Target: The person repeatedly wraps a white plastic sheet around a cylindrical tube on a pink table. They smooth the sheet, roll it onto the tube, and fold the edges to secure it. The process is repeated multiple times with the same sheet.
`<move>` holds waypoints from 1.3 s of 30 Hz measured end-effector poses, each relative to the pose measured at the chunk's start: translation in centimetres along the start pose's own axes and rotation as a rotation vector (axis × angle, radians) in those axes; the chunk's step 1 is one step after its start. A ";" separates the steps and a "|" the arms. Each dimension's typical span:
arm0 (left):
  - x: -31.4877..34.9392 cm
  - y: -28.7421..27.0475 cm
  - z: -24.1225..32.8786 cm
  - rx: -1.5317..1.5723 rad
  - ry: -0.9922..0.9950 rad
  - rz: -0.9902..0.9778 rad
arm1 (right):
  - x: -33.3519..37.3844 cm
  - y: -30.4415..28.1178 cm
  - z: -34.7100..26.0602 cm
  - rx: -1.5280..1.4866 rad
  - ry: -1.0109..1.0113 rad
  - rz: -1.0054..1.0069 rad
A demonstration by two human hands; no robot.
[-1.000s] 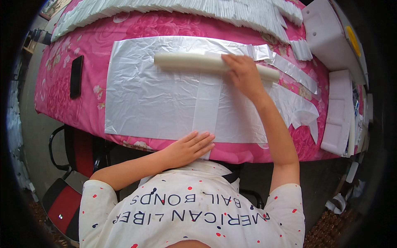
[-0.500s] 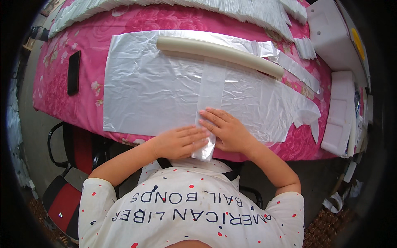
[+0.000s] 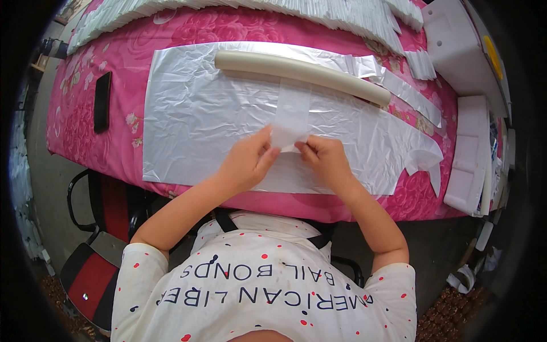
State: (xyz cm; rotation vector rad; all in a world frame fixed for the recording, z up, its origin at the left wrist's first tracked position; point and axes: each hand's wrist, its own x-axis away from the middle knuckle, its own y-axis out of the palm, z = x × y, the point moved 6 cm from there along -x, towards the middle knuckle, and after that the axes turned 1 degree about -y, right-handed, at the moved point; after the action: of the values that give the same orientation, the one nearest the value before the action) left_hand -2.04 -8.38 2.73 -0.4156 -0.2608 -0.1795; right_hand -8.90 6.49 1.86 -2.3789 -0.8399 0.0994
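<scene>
A translucent white plastic strip [image 3: 292,111] lies over a large silvery-white plastic sheet [image 3: 196,128], reaching from a long beige tube [image 3: 302,72] toward me. My left hand [image 3: 249,159] pinches the left corner of the strip's near end, with the fingers a little blurred. Closed on the right corner is my right hand [image 3: 326,158]. Between my hands the near end is lifted slightly and appears folded back. The tube rests across the far part of the sheet, over the strip's far end.
Pink floral cloth [image 3: 239,28] covers the table. Rows of thin white folded pieces [image 3: 319,17] line its far edge. A black phone [image 3: 102,102] lies at the left, white foam boxes [image 3: 467,154] stand at the right, and a red-and-black chair [image 3: 85,279] is at the lower left.
My hands have moved away from my body, from lying flat over the strip's near end to pinching its corners. The end that hung over the table edge is now up on the sheet.
</scene>
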 end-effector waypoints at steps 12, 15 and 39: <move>-0.6 4.7 -0.2 -0.727 0.333 0.146 | -2.4 0.0 1.8 -0.250 0.502 -0.206; -0.8 4.6 -0.2 -0.749 0.333 0.153 | -1.9 -0.3 1.4 -0.093 0.392 -0.098; 1.4 2.2 0.8 -0.545 0.632 0.106 | 1.7 -0.3 -2.3 0.297 -0.674 -0.001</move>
State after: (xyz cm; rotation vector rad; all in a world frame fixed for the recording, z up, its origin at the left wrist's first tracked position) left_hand -0.39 -6.25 3.00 -0.8834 0.4450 -0.2684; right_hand -7.15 6.50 4.10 -2.0635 -1.0320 0.9956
